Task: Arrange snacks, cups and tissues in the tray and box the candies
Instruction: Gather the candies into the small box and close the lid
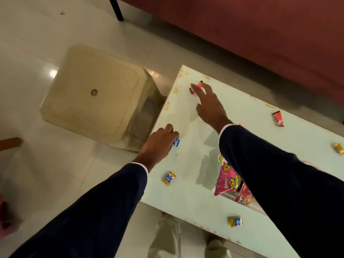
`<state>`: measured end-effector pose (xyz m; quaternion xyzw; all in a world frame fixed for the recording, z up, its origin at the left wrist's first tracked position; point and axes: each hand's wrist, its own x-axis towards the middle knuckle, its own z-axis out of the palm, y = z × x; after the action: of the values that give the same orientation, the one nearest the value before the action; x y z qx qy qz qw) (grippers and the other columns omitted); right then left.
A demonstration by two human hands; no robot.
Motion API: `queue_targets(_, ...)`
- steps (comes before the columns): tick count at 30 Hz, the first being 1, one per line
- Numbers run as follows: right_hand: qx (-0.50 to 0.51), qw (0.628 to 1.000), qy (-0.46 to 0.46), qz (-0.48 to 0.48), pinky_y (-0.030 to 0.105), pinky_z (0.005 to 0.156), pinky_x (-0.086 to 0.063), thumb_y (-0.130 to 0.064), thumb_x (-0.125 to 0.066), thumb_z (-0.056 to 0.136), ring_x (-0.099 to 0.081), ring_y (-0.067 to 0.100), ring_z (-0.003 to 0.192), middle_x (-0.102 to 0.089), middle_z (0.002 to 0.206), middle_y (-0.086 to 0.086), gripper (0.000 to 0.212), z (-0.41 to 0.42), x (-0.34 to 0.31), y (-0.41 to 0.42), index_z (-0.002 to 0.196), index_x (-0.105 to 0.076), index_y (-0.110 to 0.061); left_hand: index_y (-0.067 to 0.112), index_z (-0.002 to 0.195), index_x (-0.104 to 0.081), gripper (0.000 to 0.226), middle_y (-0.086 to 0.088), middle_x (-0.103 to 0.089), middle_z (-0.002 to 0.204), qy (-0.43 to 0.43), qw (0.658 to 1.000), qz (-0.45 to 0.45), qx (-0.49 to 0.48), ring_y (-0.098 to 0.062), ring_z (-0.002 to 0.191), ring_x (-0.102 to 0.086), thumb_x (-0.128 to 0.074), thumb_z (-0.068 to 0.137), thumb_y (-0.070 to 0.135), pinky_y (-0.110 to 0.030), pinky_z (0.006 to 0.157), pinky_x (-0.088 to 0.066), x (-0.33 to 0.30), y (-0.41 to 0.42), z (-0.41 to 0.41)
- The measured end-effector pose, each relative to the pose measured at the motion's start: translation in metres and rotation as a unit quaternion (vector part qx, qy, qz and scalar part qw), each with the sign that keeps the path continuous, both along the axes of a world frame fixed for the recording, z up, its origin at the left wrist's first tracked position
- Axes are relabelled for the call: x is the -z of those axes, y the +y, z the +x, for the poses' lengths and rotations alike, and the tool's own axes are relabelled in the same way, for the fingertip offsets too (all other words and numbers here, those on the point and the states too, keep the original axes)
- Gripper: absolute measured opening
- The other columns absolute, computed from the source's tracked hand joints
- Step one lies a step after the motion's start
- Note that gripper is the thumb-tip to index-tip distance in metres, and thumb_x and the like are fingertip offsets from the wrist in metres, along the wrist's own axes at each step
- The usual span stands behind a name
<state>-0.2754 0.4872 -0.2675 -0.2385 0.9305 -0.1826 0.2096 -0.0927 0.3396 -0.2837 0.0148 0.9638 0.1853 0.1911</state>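
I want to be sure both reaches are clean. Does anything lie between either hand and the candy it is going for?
Nothing visible does. The left hand already touches the blue candy near the table edge, and the right hand has its fingertips on the red candy at the far corner.

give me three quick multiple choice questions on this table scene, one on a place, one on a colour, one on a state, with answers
1. Where does the red candy under the right hand lie?
A. near the table's far corner
B. on the floor
C. on the stool

2. What colour is the snack packet beside the right sleeve?
A. green
B. pink
C. white

3. What is the left hand doing?
A. resting flat on the stool
B. hanging off the table, holding nothing
C. pinching a blue candy

Answers:
1. A: it sits near the corner of the table.
2. B: its wrapper is bright pink.
3. C: curled fingertips close on the wrapper.
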Motion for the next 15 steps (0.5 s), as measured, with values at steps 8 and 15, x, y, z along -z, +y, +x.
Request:
queue_targets(8,-0.039,0.995,0.064,0.068,0.047,0.091,-0.056,0.004,-0.048,0.094,-0.046,0.034,0.122,-0.044,0.140,0.013,0.051,-0.017,0.010,-0.027,0.141,-0.048,-0.016,0.013,0.092,-0.054,0.013,-0.001,-0.056,0.094,0.020,0.988,0.107,-0.112,-0.021,0.076,-0.055,-0.066,0.091,0.008,-0.044,0.064,-0.053,0.006,-0.011,0.013)
queue_targets(15,0.000,0.999,0.027,0.033,0.041,0.070,-0.053,-0.006,-0.052,0.096,-0.059,0.033,0.085,-0.052,0.110,0.013,0.008,0.004,0.008,-0.013,0.103,-0.056,-0.008,0.023,0.119,-0.068,0.035,-0.001,-0.060,0.080,-0.041,0.867,0.349,-0.354,-0.011,0.069,-0.064,-0.066,0.092,0.001,-0.017,0.066,-0.053,-0.002,-0.003,0.025)
